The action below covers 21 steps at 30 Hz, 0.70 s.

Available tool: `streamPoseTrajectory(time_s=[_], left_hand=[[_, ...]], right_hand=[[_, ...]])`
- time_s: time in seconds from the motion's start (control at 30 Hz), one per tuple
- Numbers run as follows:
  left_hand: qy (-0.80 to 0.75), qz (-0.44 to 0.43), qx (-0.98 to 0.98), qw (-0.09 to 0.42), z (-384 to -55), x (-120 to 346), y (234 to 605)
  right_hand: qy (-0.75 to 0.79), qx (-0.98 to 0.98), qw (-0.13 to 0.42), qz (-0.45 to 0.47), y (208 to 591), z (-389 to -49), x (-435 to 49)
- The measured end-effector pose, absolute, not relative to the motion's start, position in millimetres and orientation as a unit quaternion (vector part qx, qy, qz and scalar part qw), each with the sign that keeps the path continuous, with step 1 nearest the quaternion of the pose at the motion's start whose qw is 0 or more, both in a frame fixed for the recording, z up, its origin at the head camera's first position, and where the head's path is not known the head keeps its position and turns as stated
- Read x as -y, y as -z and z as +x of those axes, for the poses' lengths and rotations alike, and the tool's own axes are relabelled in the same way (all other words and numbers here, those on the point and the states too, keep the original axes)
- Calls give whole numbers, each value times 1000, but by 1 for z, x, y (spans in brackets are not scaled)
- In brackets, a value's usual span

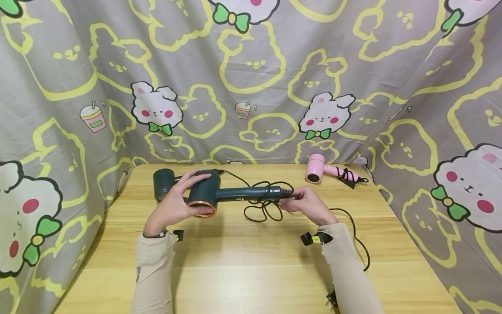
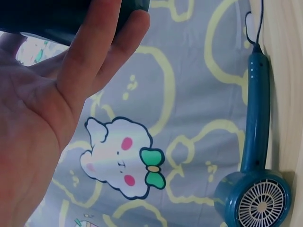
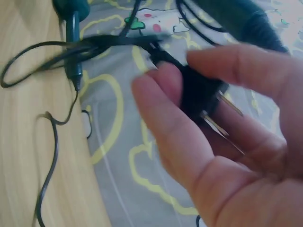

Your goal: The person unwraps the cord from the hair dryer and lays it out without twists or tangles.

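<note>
In the head view my left hand grips the round head of a dark green hair dryer with a copper-coloured rim. Its handle points right, lifted over the table. My right hand is at the handle's end. Between its thumb and fingers it pinches a black plug, whose metal prongs show in the right wrist view. The dryer's black cord hangs in loops around the handle. Behind the left hand lies a second dark green hair dryer, its fan-like grille visible in the left wrist view.
A pink hair dryer with its cord wound on the handle lies at the back right of the wooden table. Another black cord runs beside the right forearm. A patterned grey curtain encloses the back and sides.
</note>
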<state>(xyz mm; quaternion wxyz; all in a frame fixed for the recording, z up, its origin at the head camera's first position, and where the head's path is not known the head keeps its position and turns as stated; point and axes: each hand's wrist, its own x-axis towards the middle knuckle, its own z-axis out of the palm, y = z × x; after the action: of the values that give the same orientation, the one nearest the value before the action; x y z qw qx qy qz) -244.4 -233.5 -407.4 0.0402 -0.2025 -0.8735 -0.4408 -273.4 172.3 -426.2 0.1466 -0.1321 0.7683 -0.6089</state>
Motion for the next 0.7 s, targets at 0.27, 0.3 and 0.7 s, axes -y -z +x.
streamPoseTrajectory(time_s=[0.27, 0.3, 0.7], left_hand=[[452, -238, 860, -1, -244, 219, 406], [446, -242, 862, -3, -244, 216, 406], [382, -250, 890, -12, -252, 202, 414]], right_hand=[[658, -744, 60, -101, 433, -281, -171], [668, -735, 49, -102, 433, -282, -171], [805, -576, -15, -140, 420, -274, -170]])
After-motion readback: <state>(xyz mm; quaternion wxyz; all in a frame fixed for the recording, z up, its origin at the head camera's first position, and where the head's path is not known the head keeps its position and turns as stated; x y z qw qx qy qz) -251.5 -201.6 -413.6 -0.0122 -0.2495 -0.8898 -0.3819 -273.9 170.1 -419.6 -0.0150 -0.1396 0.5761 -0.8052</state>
